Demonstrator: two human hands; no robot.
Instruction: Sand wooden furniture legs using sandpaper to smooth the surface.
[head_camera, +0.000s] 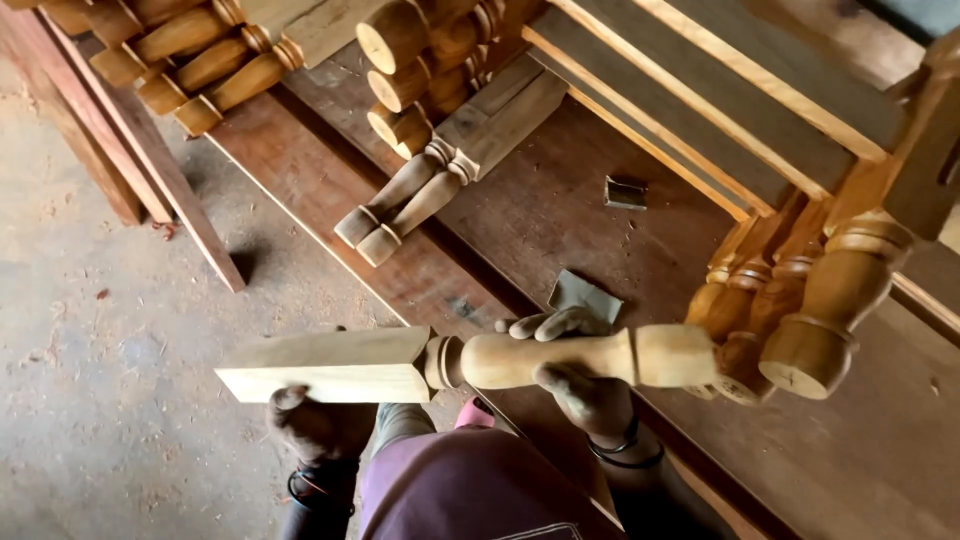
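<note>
Woodwork sits across our lap here: we hold one turned wooden leg (470, 360) level and crosswise, just above our knees, at the near edge of the workbench (560, 200). Its pale square end points to 9 o'clock, and its rounded, varnish-toned end points to 3 o'clock, where it nearly meets a cluster of finished legs (800, 310).

Our left hand (315, 420) cups the square block from underneath, thumb up against its lower edge, fingers closed around it. Our right hand (575, 385) wraps the round shaft, fingertips curling over the top and palm below; whether it presses a bit of abrasive against the wood we cannot tell. A folded grey sheet of sandpaper (583, 296) lies on the bench just past those fingers, at 12 o'clock from the right hand, and a second small scrap (625, 192) rests farther up.

We judge the step in hand to be smoothing or checking the round section, the grip looking like that of rubbing along a spindle. A next move would call for a steady hold on the square end while the right hand travels along the shaft, keeping clear of the beaded rings near the block.

Farther out, at 11 o'clock, two more legs (405, 205) lie angled on the bench, with stacked legs (190, 55) beyond them at 10 o'clock. Dusty floor (110, 330) spreads to 9 o'clock.
</note>
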